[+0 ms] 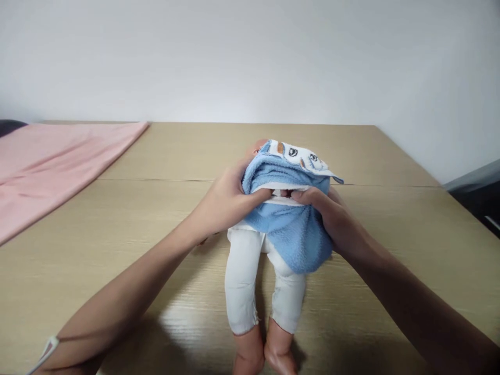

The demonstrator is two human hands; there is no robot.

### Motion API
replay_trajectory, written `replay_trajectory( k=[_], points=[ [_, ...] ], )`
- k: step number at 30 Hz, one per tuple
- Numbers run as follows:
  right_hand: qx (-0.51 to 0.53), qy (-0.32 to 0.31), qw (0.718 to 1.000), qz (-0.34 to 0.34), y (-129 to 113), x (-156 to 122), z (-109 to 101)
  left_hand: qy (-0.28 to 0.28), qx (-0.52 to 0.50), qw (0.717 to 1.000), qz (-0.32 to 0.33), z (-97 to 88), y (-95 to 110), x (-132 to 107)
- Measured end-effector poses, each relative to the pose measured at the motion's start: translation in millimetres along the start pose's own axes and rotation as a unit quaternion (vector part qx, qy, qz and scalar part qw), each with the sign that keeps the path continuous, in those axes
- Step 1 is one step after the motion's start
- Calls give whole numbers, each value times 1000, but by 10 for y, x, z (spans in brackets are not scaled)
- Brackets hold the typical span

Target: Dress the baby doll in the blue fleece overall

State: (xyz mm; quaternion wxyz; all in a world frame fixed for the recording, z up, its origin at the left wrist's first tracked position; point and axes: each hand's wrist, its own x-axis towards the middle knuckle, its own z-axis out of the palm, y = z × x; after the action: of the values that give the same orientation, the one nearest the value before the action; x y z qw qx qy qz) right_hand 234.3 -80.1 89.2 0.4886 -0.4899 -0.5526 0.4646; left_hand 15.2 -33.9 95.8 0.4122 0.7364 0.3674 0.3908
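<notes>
A baby doll [245, 281] in white cloth trousers lies on the table, its bare feet toward me. Over its upper body and most of its head is a blue terry bib [300, 234] with white edging and a printed face on a white patch. My left hand [234, 195] grips the bib's left side, thumb hooked at the white-edged opening. At the opening's other end, my right hand [332, 211] pinches the edge between thumb and fingers. Both hands hold the opening stretched sideways. The doll's face is covered, and some of my fingers are hidden behind the cloth.
A pink cloth [58, 172] is spread over the left part of the wooden table [175, 151]. Behind the table stands a pale wall [250, 62]. A dark object [476, 195] sits beyond the right edge, and another dark shape [11, 126] shows at the far left.
</notes>
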Motion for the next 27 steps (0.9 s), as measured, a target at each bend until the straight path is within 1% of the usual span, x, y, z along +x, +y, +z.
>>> replay_trajectory(
  k=[3, 6, 8, 11, 13, 16, 18, 21, 25, 27],
  points=[
    [-15, 8, 1000, -5, -36, -32, 19, 28, 9, 1000, -8, 54, -17, -93],
    [-83, -27, 996, -17, -51, -128, 3, 32, 44, 998, -19, 101, 33, -282],
    [-126, -62, 990, -33, -69, -231, -12, 24, 67, 997, -33, 122, 101, -459],
    [-170, -107, 978, -53, -124, -417, -9, 21, 81, 994, -77, 167, 189, -771],
    [-201, -127, 970, -55, -154, -539, 12, 26, 76, 992, -101, 216, 198, -989],
    [-238, -153, 957, -58, -135, -698, 55, 36, 30, 992, -117, 306, 147, -1298],
    [-250, -180, 950, -50, -92, -793, 87, 34, 4, 988, -153, 358, 113, -1482],
    [-252, -219, 942, -25, -57, -933, 148, 18, -4, 976, -219, 404, 114, -1728],
    [-240, -268, 933, 29, -132, -1099, 234, 19, -36, 969, -244, 425, 187, -1997],
    [-235, -288, 927, 43, -174, -1151, 264, 15, -55, 967, -249, 429, 213, -2096]
  ],
)
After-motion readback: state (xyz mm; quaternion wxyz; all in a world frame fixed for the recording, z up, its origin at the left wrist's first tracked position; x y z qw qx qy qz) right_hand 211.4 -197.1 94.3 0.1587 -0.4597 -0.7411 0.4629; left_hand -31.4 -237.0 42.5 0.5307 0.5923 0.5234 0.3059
